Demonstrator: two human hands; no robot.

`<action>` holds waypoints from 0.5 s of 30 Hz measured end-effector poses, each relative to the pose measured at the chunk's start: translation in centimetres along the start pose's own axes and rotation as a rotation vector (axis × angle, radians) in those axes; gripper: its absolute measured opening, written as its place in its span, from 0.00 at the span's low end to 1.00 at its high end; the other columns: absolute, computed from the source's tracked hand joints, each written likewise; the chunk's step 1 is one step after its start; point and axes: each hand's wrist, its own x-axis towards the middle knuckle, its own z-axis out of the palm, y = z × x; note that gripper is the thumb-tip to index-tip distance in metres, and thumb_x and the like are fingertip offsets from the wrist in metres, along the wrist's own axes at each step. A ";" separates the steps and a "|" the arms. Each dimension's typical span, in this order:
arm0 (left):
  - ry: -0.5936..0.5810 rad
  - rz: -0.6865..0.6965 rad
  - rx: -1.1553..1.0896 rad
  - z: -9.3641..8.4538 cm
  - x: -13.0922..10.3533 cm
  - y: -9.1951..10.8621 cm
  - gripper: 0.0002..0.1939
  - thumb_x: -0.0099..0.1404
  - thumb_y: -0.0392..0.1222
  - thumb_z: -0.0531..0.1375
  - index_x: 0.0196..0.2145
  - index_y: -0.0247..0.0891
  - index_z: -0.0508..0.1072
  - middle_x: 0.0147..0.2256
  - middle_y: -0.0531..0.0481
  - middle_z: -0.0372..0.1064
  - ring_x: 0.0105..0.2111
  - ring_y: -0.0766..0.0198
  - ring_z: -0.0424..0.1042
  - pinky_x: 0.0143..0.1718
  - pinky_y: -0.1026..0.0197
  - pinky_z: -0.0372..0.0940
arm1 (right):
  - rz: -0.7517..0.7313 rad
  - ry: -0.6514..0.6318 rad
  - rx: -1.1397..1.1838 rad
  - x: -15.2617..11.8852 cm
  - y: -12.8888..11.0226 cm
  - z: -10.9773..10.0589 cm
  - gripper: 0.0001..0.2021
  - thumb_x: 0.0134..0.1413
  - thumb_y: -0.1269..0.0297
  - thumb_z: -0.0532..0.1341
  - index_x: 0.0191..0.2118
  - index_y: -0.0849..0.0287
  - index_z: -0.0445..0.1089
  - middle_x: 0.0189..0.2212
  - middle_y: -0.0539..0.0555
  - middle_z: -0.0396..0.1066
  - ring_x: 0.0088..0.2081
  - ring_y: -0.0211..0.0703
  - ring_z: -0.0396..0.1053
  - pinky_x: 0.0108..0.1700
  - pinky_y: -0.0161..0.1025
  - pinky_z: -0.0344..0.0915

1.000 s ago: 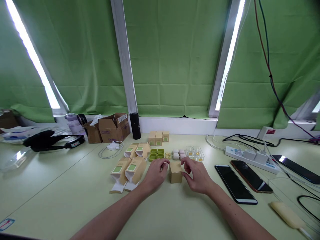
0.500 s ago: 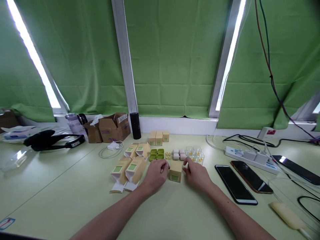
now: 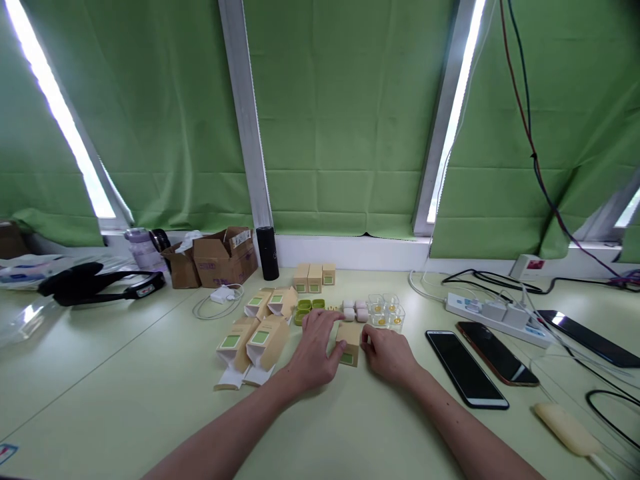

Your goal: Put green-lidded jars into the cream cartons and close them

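Observation:
A small kraft cardboard box (image 3: 349, 338) with a green label stands upright between my hands. My left hand (image 3: 315, 350) is at its left side, fingers stretched out, with the thumb over the box's front left edge. At the right side, my right hand (image 3: 391, 353) has its fingers curled in, knuckles close to the box; nothing shows in them. Behind lie green square cups (image 3: 309, 307), partly covered by my left hand, and small yellowish pieces. Several pale pink-white pieces (image 3: 355, 310) and clear cups with yellow centres (image 3: 386, 310) sit farther right.
Several kraft boxes with unfolded flaps (image 3: 265, 340) lie to the left. Smaller closed boxes (image 3: 315, 277) stand at the back. Phones (image 3: 467, 369) and a power strip (image 3: 497, 319) are on the right. A black cylinder (image 3: 267, 253) and brown cartons (image 3: 225, 257) stand back left.
My left hand has opened from a pinch, its fingers now stretched forward and its thumb over the box's front. My right fingers have curled in more. The view has shifted slightly.

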 end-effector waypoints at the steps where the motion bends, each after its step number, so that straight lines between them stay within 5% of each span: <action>1: -0.040 0.009 -0.001 -0.1 0.1 0.2 0.24 0.65 0.37 0.59 0.58 0.43 0.63 0.56 0.41 0.68 0.58 0.46 0.62 0.60 0.41 0.57 | 0.001 0.002 -0.001 0.0 0.0 0.0 0.04 0.65 0.66 0.58 0.42 0.54 0.70 0.40 0.53 0.80 0.41 0.47 0.76 0.33 0.38 0.47; 7: -0.266 0.024 0.057 -0.8 1.0 1.4 0.35 0.59 0.38 0.65 0.63 0.46 0.60 0.63 0.41 0.61 0.64 0.43 0.56 0.66 0.38 0.52 | -0.001 0.011 -0.006 0.0 0.1 0.2 0.05 0.64 0.67 0.58 0.43 0.54 0.70 0.39 0.53 0.80 0.41 0.48 0.76 0.32 0.39 0.47; 15: -0.464 0.133 0.229 -1.7 3.1 2.5 0.31 0.59 0.36 0.61 0.60 0.43 0.62 0.55 0.41 0.69 0.57 0.44 0.64 0.61 0.40 0.57 | -0.001 0.009 -0.010 -0.1 -0.1 0.0 0.05 0.64 0.67 0.58 0.43 0.54 0.70 0.40 0.54 0.80 0.42 0.49 0.76 0.33 0.38 0.48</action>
